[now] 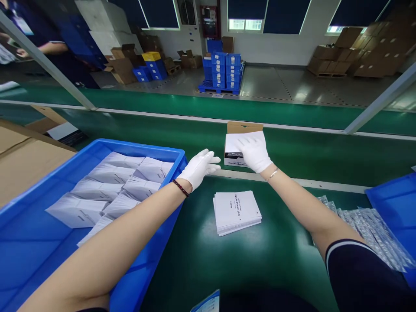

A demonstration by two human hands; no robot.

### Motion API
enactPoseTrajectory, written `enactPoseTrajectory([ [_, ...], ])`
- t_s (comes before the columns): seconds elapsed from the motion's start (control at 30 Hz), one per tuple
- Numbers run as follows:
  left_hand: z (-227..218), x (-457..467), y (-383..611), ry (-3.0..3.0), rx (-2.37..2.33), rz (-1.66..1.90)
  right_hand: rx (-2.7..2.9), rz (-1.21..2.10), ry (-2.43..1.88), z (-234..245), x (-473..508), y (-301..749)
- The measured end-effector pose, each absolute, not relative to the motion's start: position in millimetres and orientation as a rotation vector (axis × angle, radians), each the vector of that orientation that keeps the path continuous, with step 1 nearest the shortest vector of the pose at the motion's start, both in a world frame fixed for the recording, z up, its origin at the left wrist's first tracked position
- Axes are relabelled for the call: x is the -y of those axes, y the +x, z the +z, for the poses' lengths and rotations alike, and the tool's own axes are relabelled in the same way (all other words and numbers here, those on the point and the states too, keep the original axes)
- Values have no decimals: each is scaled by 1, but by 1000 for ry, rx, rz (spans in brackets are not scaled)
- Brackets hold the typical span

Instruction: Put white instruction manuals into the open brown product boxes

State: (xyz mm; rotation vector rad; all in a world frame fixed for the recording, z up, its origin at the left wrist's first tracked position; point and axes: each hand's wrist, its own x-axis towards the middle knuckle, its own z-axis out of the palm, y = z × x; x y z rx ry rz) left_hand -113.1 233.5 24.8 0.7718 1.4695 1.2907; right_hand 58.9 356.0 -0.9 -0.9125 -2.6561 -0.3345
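Note:
My right hand (255,152), in a white glove, lies over a white booklet (232,141) at the top of a small carton (234,161). Its fingers are spread flat on the booklet; the thumb is partly hidden. The carton's brown flap stands up at the back, and its front reads "Minute Stream". Just left of the carton, my left hand (201,167) is open in its white glove, holding nothing, its fingers pointing towards the carton. Below both hands, a stack of white booklets (237,210) rests on the green work surface, with "Minute Stream 1000" printed on top.
At left, a large blue bin (35,216) holds several bundles of white booklets (107,190). Clear plastic-wrapped items (367,225) lie at right beside another blue bin (394,199). A metal-edged conveyor (195,132) runs behind. A person (48,47) stands beyond, far left.

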Motion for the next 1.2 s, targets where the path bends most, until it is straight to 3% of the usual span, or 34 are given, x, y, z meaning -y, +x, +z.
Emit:
enactPoseTrajectory([
  [0.07,25,-233,-116,826,-1502,1276,2689,-364,-1073,-19,-384,58],
  [0.23,26,-235,-118,937,-1509,1253,2845,-89,-1119,-55,-417,69],
  [0.43,27,-234,-115,989,-1499,1280,2660,-41,-1274,-42,-359,96],
  [0.63,26,-231,-112,1109,-1520,1224,2810,828,-1634,-49,-273,128],
  [0.77,29,-225,-106,1178,-1550,1165,2290,1266,-1625,-69,-264,154],
  [0.83,31,-223,-104,1204,-1547,1145,2162,1256,-1590,-72,-264,165],
  [1.0,32,-217,-97,1184,-1503,981,2024,772,-1749,-61,-250,180],
  [1.2,19,-198,-67,1189,-1169,685,1780,821,-1496,-45,-215,175],
])
